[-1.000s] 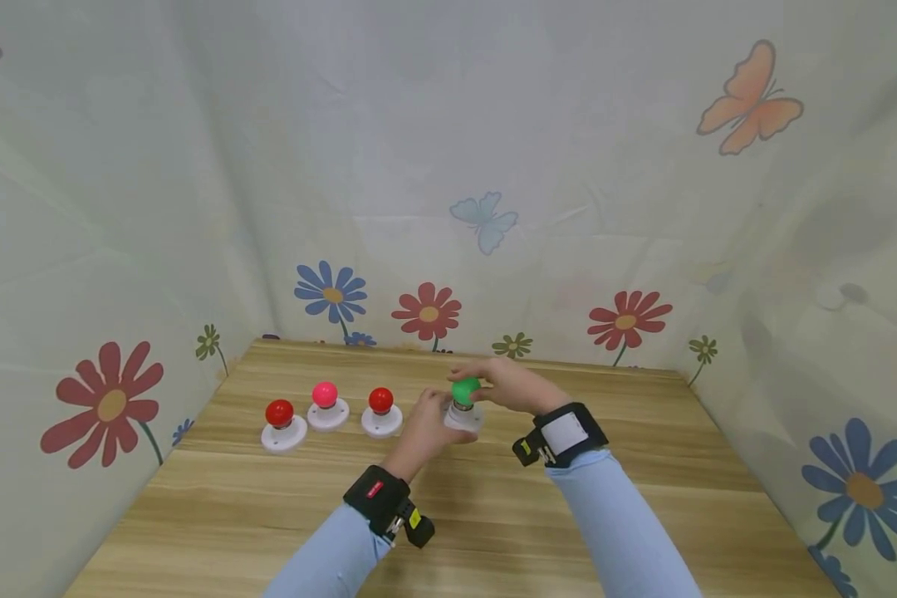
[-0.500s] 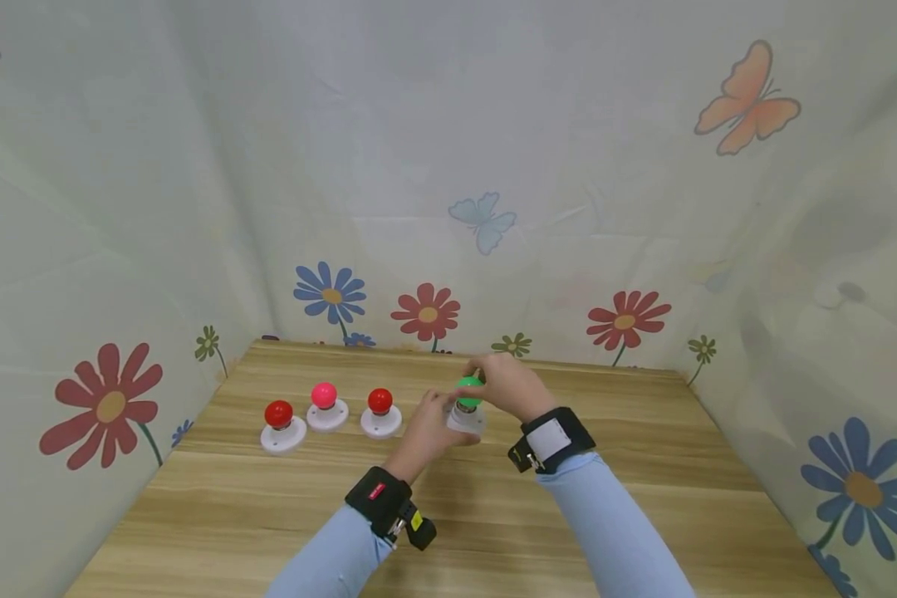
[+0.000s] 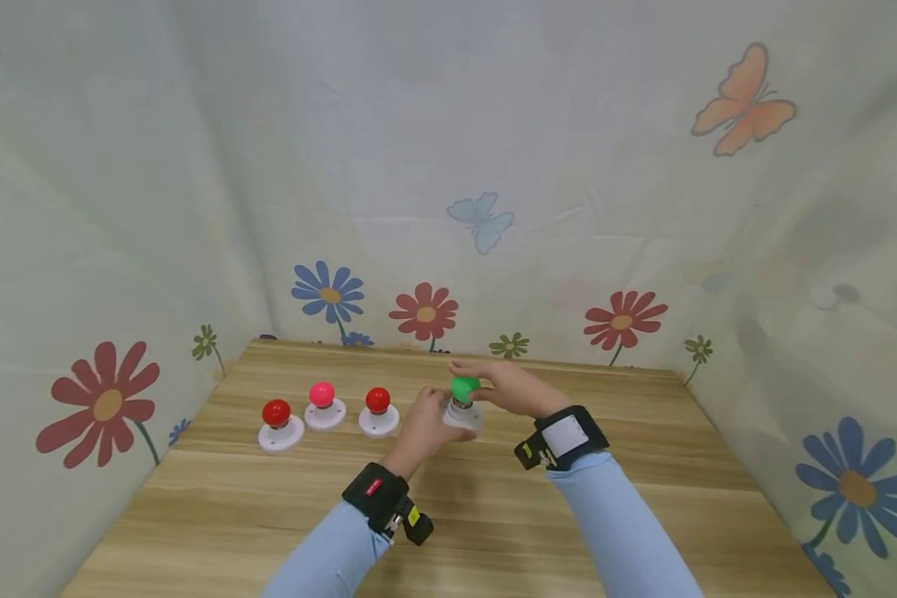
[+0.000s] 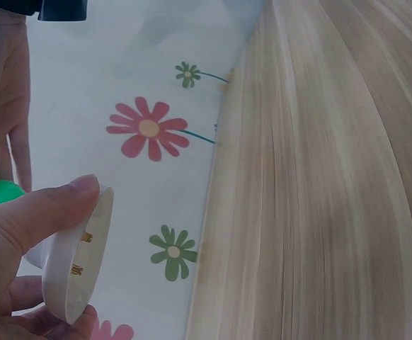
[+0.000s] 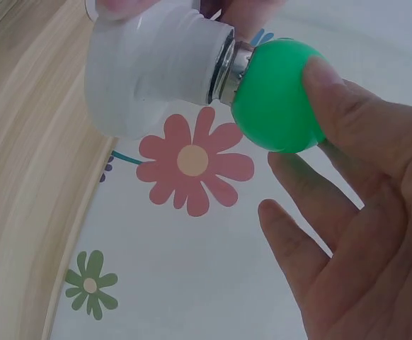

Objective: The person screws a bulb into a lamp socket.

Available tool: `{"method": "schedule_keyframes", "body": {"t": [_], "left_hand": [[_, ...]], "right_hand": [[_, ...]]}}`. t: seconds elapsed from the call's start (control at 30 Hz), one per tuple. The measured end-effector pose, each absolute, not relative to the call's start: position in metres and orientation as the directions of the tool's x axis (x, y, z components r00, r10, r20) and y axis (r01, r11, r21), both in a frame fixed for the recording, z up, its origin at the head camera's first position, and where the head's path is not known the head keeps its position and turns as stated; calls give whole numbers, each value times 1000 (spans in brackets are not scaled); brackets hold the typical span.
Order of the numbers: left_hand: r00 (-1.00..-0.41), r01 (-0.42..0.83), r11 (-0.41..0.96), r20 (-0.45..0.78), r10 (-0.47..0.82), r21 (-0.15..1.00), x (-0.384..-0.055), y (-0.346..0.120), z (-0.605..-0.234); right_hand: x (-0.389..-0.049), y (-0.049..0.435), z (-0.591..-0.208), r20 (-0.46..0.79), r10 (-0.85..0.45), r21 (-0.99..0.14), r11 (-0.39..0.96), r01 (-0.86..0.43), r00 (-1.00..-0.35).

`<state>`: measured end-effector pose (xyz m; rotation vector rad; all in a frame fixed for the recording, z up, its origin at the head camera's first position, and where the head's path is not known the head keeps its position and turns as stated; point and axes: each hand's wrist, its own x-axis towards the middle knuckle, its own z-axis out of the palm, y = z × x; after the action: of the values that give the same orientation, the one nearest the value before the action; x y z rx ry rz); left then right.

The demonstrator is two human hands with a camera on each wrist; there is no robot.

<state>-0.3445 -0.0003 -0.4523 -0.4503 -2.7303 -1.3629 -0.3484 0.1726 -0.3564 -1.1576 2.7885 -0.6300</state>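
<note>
My left hand (image 3: 426,422) grips a white round lamp holder (image 3: 463,417) by its base, lifted off the table. Brass contacts show on the underside of the base in the left wrist view. A green light bulb (image 5: 280,95) sits in the holder's socket, with part of its metal screw cap visible outside the rim. My right hand (image 3: 510,387) pinches the bulb between the thumb and fingers; two other fingers are spread away from it in the right wrist view.
Left of the hands, a red bulb (image 3: 377,400), a pink bulb (image 3: 322,394) and another red bulb (image 3: 276,413) stand in white holders on the wooden table (image 3: 284,507). A flower-printed cloth (image 3: 344,166) rises behind the table and at both sides.
The right hand turned inward around the green bulb half a second ago and is now turned back out, its fingers still on the bulb. The left hand keeps its grip on the lamp holder.
</note>
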Motion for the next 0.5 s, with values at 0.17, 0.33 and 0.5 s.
{"method": "schedule_keyframes", "body": {"t": [0.17,0.33,0.5], "left_hand": [[-959,268,565,162,231,780,-345,0,-453],[-959,270,566,162,233,779,-344,-1,-453],[-958,271,565,163,234,780,-345,-1,-452]], "right_hand": [[-348,171,-357,87,-663,-393,663,-637,-743],[-348,170,-356,83,-659,-399,665,-631,-748],[-348,168,-355,86,-661,-398,663,-634,-746]]}}
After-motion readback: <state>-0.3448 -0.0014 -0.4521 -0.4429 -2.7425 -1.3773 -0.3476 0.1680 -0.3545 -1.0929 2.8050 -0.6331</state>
